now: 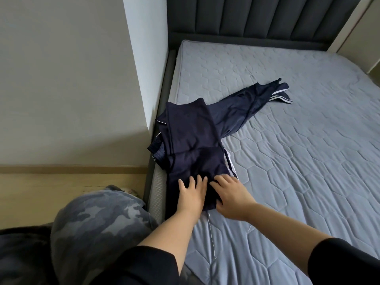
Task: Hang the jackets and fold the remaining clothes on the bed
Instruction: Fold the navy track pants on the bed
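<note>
Bed against wall corner. Light blue quilted mattress point(308, 151), no sheet or pillows showing. Dark grey padded headboard point(267, 15) at the far end, matching side rail point(164, 83) along the left.

Task items, both navy, at the left edge of the mattress:
- Folded garment point(193, 145), matte cloth, lies near the left rail, long side running away from the person. White stripes show along its right edge.
- Track pants point(242, 108), shinier cloth, lie partly under the folded garment. One leg stretches up and right across the mattress and ends in a white-striped cuff. A striped waistband pokes out at the left, over the rail.

Hands, both bare, both on the near end of the folded garment, just beside each other:
- Left grip point(191, 194): palm down, fingers spread and straight, pressed flat on the cloth.
- Right grip point(230, 196): comes in from the right, fingers pointing left and bent at the knuckles, tips on the cloth. Cannot tell whether they pinch a fold or only press.

Thin white cord point(211, 237) trails from under the near edge of the folded garment toward the person, lying on the mattress.

Person: black sleeves point(144, 264) pushed up the forearms, camouflage-print knee point(98, 219) at lower left beside the rail.

Surroundings: pale wall point(61, 68) at left, wood floor point(41, 192) below it.
</note>
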{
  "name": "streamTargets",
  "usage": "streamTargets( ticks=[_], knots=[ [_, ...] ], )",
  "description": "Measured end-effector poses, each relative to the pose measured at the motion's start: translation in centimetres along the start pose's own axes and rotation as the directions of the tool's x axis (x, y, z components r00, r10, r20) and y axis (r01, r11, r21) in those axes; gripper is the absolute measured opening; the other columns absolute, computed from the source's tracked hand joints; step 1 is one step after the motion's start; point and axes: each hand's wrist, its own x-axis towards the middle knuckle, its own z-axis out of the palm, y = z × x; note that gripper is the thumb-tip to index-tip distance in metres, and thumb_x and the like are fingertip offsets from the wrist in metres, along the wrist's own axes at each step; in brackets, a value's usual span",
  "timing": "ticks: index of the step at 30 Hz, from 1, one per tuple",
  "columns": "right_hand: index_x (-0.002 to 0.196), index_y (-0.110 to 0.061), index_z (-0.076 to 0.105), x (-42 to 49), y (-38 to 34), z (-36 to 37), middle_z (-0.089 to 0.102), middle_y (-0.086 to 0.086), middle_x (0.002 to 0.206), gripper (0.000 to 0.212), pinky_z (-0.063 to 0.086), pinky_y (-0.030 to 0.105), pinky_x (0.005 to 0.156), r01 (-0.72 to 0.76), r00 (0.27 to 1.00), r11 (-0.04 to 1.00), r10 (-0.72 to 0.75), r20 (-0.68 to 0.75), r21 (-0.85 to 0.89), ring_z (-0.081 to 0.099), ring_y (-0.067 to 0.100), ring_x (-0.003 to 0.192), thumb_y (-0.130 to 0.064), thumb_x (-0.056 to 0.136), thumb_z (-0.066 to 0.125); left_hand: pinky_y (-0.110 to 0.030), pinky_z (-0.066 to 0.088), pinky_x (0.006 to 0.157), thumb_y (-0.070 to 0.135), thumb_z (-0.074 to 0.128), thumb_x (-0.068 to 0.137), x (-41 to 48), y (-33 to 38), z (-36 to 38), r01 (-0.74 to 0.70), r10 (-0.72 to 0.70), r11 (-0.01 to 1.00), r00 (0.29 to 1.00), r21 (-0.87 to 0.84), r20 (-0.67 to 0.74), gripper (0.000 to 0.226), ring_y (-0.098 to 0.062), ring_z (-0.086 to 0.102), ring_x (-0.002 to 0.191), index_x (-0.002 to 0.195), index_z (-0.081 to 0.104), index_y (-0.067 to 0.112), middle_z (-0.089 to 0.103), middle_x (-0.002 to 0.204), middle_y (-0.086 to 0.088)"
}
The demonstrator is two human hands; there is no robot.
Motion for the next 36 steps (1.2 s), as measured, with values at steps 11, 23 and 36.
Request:
streamTargets(
  ticks=[11,23,36],
  knots=[
    [0.112,-0.012,0.068,1.2,-2.1,1.8,0.067,0.012,0.108,0.073,0.05,0.045,0.093,-0.097,0.979,0.909,0.161,0.128,-0.405,0.064,0.027,0.101,-0.026,0.043,0.087,-0.057,0.018,0.111,0.019,0.055,0.091,-0.3,-0.7,0.6,-0.011,0.011,1.0,1.0,-0.012,0.012,0.087,-0.034,0.007,0.144,0.149,-0.009,0.008,0.001,0.157,-0.014],
    [0.091,-0.017,0.063,7.6,-0.9,-6.1,0.051,0.004,0.1,0.015,0.032,0.034,0.087,-0.086,0.995,0.956,0.099,0.032,-0.281,0.047,0.026,0.096,-0.02,0.078,0.056,-0.034,0.037,0.063,0.007,0.056,0.08,0.5,-6.0,-6.3,0.01,-0.079,0.957,0.971,-0.29,-0.226,0.038,-0.029,0.06,0.096,0.116,0.045,0.013,0.059,0.105,-0.007],
    [0.068,-0.014,0.039,17.7,-2.9,-30.5,0.039,-0.001,0.067,0.017,0.027,0.04,0.1,-0.223,0.872,0.879,-0.014,-0.489,-0.422,0.037,0.02,0.069,-0.005,0.08,0.046,-0.026,0.024,0.047,0.005,0.049,0.075,-0.2,-21.3,-30.9,0.124,-0.264,0.955,0.772,-0.27,-0.579,0.016,-0.021,0.043,0.064,0.078,0.042,0.018,0.039,0.066,0.004]
  ],
)
